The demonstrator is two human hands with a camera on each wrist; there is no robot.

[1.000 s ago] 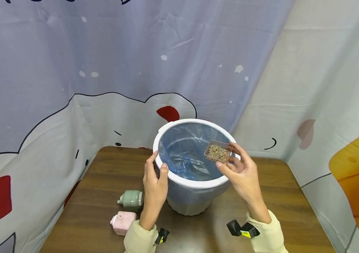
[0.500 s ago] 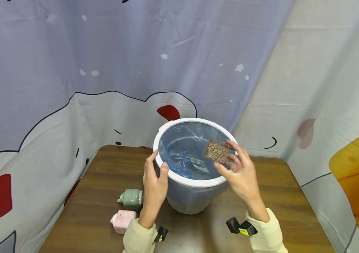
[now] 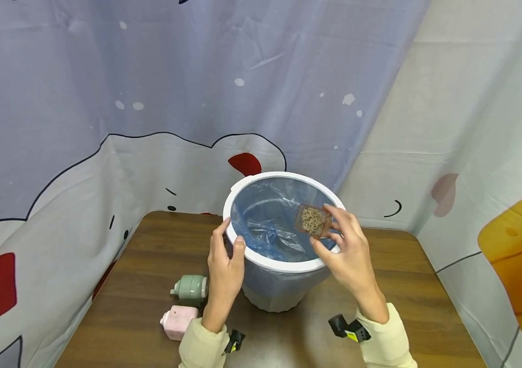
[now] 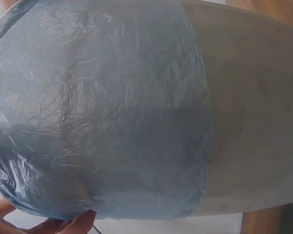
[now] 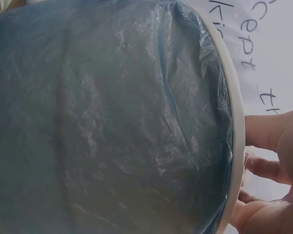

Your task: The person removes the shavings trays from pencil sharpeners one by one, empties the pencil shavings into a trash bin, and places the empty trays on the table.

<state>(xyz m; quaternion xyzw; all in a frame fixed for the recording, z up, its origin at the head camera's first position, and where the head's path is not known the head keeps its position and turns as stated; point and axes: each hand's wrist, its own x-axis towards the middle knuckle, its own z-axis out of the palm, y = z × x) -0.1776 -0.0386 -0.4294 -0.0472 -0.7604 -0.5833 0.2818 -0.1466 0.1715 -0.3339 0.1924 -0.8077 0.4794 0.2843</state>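
Note:
A white trash bin [image 3: 276,267] lined with a blue translucent bag [image 3: 272,240] stands on the table. My left hand [image 3: 226,268] holds its left side, with fingertips and thumb at the rim. In the left wrist view, my fingers [image 4: 75,225] lie against the bag's outside, near the rim. Above the right part of the bin's mouth, my right hand [image 3: 350,250] holds a small clear pinkish plastic box [image 3: 300,217] between thumb and fingers. The box is tilted toward the bin's inside and contains small dry brownish-green bits [image 3: 312,221]. The bin's rim partly hides this hand in the right wrist view.
A green bottle [image 3: 191,287] and a pink bottle [image 3: 180,323], both with pump-like tops, lie on their sides left of my left forearm. The wooden table [image 3: 408,286] has a printed cloth [image 3: 173,92] hanging behind it and at its sides.
My right hand has moved slightly left and turned, so the box tilts more over the bin. The dry bits have shifted inside the box. My left hand stays at the rim.

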